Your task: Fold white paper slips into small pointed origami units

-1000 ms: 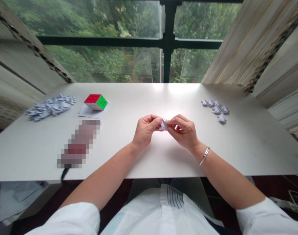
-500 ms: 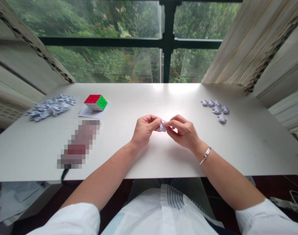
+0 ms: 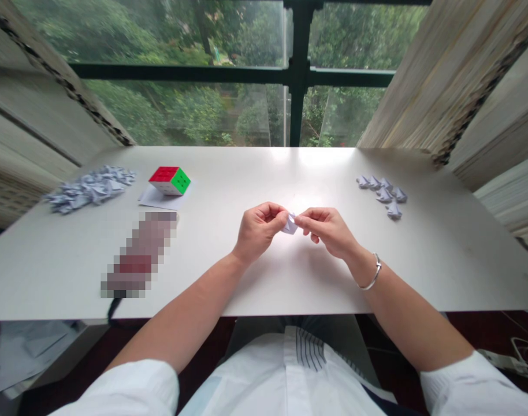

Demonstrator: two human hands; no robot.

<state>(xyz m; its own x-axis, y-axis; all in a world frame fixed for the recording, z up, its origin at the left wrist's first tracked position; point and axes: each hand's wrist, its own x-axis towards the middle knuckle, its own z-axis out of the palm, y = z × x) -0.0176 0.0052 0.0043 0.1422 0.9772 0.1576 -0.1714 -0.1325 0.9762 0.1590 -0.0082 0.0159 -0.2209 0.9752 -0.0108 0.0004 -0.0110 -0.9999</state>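
Head view: the left hand (image 3: 259, 231) pinches a small folded paper piece (image 3: 290, 225) between thumb and bent forefinger, its other fingers curled under, while the right hand (image 3: 328, 231) nips the far edge of the same piece between thumb and forefinger tips, its remaining fingers loosely bent below. The piece, white and crisply creased into angled facets, sits between the two sets of fingertips, above the smooth, softly glossy white table (image 3: 298, 283). Behind the right fingers, a thin, polished metal bracelet (image 3: 379, 266) rings the wrist. Off to the right of the fingers and slightly beyond them lies a loose cluster of pointed paper shapes (image 3: 384, 195), pale and sharp-edged. Left of the fingers and a little farther away, a glossy cube (image 3: 171, 180) shows red, green and white faces and rests on a flat paper sheet (image 3: 151, 200); nearer than the cube is a pixelated patch (image 3: 138, 254) whose contents cannot be made out, with a dark strap (image 3: 113, 309) trailing over the table edge. Farthest left of the fingers spreads a jagged heap of folded paper (image 3: 90, 188). Straight beyond the fingers stands a dark green window frame (image 3: 296, 86) with clear panes, flanked by a ribbed, pleated beige curtain (image 3: 398, 75).
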